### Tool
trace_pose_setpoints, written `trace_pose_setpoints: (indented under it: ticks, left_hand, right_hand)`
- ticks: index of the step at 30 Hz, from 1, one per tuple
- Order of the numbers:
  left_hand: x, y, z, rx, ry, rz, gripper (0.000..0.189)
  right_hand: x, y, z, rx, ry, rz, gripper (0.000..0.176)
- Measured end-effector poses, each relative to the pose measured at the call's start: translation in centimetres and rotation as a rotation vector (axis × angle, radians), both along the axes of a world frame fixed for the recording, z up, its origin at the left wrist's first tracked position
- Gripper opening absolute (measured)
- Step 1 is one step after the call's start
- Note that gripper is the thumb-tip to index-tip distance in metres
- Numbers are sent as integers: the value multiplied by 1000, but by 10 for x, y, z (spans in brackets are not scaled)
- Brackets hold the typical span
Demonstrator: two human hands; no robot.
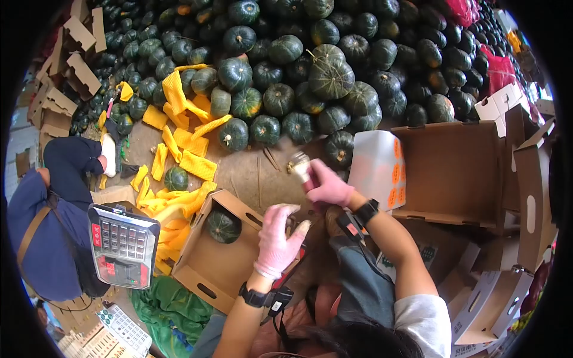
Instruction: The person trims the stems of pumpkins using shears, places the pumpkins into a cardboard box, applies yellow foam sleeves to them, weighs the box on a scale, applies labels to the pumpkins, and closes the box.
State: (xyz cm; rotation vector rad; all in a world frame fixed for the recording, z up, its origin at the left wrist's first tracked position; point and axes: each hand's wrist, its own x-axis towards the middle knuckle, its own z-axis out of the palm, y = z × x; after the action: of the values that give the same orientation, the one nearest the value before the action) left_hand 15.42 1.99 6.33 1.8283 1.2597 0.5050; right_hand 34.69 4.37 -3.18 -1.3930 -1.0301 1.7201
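My right hand, in a pink glove, is closed round a handled tool with a metallic head; its exact kind is unclear. My left hand, also gloved in pink, is held with thumb and fingers apart and nothing between them. It hovers over the right edge of an open cardboard box, which holds one dark green pumpkin. Beyond both hands rises a large pile of green pumpkins.
Yellow mesh sleeves are strewn at the left. A scale display stands beside a seated person. Orange stickers on a sheet lie by an empty box. Green netting is below.
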Motion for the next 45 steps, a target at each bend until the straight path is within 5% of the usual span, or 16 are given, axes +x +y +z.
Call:
trace_pose_setpoints:
  ticks: [7, 10, 13, 14, 16, 17, 20, 22, 23, 27, 32, 35, 40, 41, 42, 45]
  left_hand:
    - [56, 22, -87, -616, -343, 115, 34]
    - [66, 33, -80, -919, -349, 286, 38]
    - [70, 39, -104, -816, -483, 281, 42]
    - [73, 42, -110, -809, -485, 271, 42]
    - [80, 50, -117, -755, -469, 245, 49]
    - [84, 52, -128, -750, -480, 234, 49]
    - [97, 57, -150, -759, -534, 263, 51]
    - [105, 62, -144, -1210, -904, 699, 52]
    - [95, 52, -204, -1055, -855, 368, 49]
    - [103, 52, -174, -1007, -835, 551, 44]
    - [101, 65, -133, -975, -719, 515, 41]
    - [87, 69, -115, -871, -963, 495, 40]
    - [50, 69, -1, -594, -883, 300, 66]
    - [37, 64, 2, -749, -1265, 262, 75]
    - [32, 59, 14, -856, -1334, 382, 88]
    - [25, 47, 0, -979, -1585, 176, 88]
  right_hand:
    - [75, 3, 2, -177, 354, -718, 31]
    - [79, 19, 13, -303, 45, -669, 28]
    - [63, 34, 33, -221, -605, -746, 38]
    - [66, 33, 20, -213, -605, -756, 38]
    - [67, 37, 14, 2, -923, -556, 40]
    - [76, 28, 17, -119, -510, -502, 42]
    - [94, 25, -11, -154, -282, -311, 45]
    - [98, 29, -12, -154, -231, -303, 45]
    - [100, 29, -16, -133, -225, -321, 45]
    - [104, 24, -51, -16, -217, -354, 42]
    - [107, 19, 6, -231, 236, -366, 38]
    - [91, 4, 38, -186, 387, -336, 37]
    - [59, -13, 67, -38, 503, -261, 41]
    - [54, -15, 79, -57, 571, -255, 50]
    - [47, -13, 93, -58, 583, -244, 50]
    - [25, -5, 129, 132, 275, -85, 67]
